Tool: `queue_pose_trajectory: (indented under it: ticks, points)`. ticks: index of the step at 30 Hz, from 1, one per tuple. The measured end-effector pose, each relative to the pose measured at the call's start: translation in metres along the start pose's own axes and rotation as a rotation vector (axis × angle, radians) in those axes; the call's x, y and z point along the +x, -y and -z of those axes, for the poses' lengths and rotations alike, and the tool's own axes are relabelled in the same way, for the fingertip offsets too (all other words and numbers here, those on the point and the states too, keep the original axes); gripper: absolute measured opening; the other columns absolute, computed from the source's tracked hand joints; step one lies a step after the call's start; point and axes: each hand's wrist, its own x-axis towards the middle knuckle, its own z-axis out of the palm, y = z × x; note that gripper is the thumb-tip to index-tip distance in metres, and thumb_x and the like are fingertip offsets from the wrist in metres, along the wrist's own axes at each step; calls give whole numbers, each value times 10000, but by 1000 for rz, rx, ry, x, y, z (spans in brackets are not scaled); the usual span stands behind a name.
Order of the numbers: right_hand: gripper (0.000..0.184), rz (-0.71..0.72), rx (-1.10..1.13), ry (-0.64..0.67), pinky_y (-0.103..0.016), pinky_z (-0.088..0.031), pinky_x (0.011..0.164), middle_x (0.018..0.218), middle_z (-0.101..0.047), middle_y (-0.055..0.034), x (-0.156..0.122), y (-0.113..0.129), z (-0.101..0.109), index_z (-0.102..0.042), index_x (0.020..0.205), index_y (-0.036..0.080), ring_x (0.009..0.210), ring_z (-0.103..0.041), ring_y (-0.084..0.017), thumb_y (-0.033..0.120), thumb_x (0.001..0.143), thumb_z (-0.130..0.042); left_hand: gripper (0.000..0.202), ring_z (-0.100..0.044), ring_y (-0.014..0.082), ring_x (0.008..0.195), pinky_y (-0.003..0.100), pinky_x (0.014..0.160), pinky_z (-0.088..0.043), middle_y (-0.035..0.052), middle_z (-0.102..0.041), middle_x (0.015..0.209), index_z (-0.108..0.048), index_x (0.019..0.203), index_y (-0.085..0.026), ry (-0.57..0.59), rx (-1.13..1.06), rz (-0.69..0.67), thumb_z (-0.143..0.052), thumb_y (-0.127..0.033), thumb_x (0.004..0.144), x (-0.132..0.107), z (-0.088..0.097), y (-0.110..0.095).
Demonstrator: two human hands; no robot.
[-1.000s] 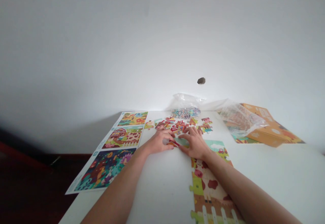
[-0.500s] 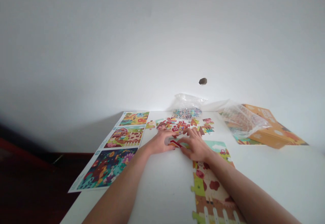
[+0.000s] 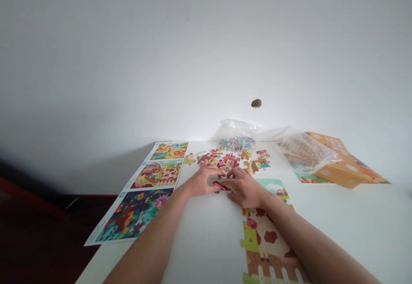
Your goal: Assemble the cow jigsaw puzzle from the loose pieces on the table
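Note:
Between my two hands are red-and-white jigsaw puzzle pieces (image 3: 221, 185), partly covered by my fingers. My left hand (image 3: 202, 181) pinches them from the left with thumb and fingers. From the right, the fingers of my right hand (image 3: 247, 188) are curled on them. Below my right forearm lies a joined section of puzzle (image 3: 268, 236) with a cow, a white fence and a pale sky at its top. Loose puzzle pieces (image 3: 222, 162), many of them red, are scattered just beyond my fingertips.
A picture sheet (image 3: 148, 196) with three printed scenes lies at the left table edge. At the back stands a clear bag of small pieces (image 3: 237, 140). Farther right are crumpled clear plastic (image 3: 309, 153) and an orange box (image 3: 341, 172). A white wall (image 3: 206, 60) rises behind.
My right hand has shifted slightly, its fingers coming closer to my left hand over the red pieces. The joined section lies as before.

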Motion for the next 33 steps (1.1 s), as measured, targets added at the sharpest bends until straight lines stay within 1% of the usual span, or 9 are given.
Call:
queue_pose_trajectory:
  ticks: [3, 6, 8, 10, 11, 14, 19, 23, 33]
  points:
    - [409, 14, 5, -10, -425, -393, 981, 1184, -550, -71, 0, -1, -1, -659, 1233, 291, 1089, -496, -262, 299, 824, -639, 276, -640, 236, 985, 405, 1084, -357, 51, -727, 1027, -750, 1012, -233, -18, 21, -22, -751, -257, 737, 0, -1, 2]
    - [408, 27, 14, -27, -427, -398, 981, 1172, -563, -74, 0, -3, -3, -661, 1230, 282, 1079, -505, -261, 299, 822, -652, 178, -621, 235, 1014, 410, 1065, -361, 36, -742, 998, -750, 968, -241, -132, 129, 6, -682, -239, 804, 1, -4, 11]
    - [386, 32, 22, -41, -427, -400, 982, 1160, -573, -74, 0, -5, -5, -673, 1206, 275, 1071, -514, -258, 298, 821, -659, 187, -600, 248, 1025, 417, 1013, -388, 41, -737, 1026, -745, 977, -244, -304, 277, 156, -632, -223, 829, 1, -5, 20]
    - [359, 30, 29, -57, -420, -405, 980, 1154, -582, -70, 0, -6, -6, -681, 1184, 272, 1066, -524, -253, 288, 826, -656, 277, -568, 279, 1071, 439, 984, -393, 54, -713, 1122, -709, 1106, -255, -475, 427, 396, -605, -270, 850, 1, -4, 28]
    - [348, 28, 33, -65, -416, -408, 979, 1153, -587, -69, 0, -7, -6, -684, 1175, 272, 1066, -528, -251, 281, 828, -654, 328, -550, 302, 1095, 448, 967, -397, 62, -699, 1163, -684, 1160, -258, -516, 475, 502, -614, -325, 846, 1, -4, 31]
    - [320, 26, 44, -80, -405, -419, 973, 1155, -598, -69, 0, -8, -7, -691, 1151, 269, 1071, -540, -248, 270, 834, -647, 441, -508, 349, 1147, 453, 922, -409, 63, -671, 1234, -652, 1199, -270, -485, 525, 667, -652, -460, 801, -1, -2, 36]
    - [287, 11, 64, -97, -399, -430, 974, 1151, -613, -75, 1, -7, -7, -702, 1129, 260, 1067, -569, -242, 275, 852, -628, 338, -496, 351, 1159, 446, 882, -411, 30, -685, 1206, -683, 1099, -295, -457, 530, 659, -636, -471, 815, 0, -3, 35]
    - [270, -5, 79, -113, -384, -446, 963, 1140, -623, -80, 1, -8, -8, -710, 1113, 254, 1066, -579, -238, 266, 860, -614, 354, -506, 337, 1153, 416, 864, -413, 41, -692, 1195, -695, 1116, -286, -461, 525, 653, -645, -471, 818, 0, -3, 36]
    - [264, -15, 85, -118, -381, -456, 957, 1129, -634, -88, 1, -11, -9, -720, 1096, 241, 1065, -585, -240, 252, 852, -621, 295, -546, 316, 1071, 408, 850, -412, 39, -731, 1125, -717, 1094, -287, -537, 553, 683, -542, -442, 914, 1, -3, 44]
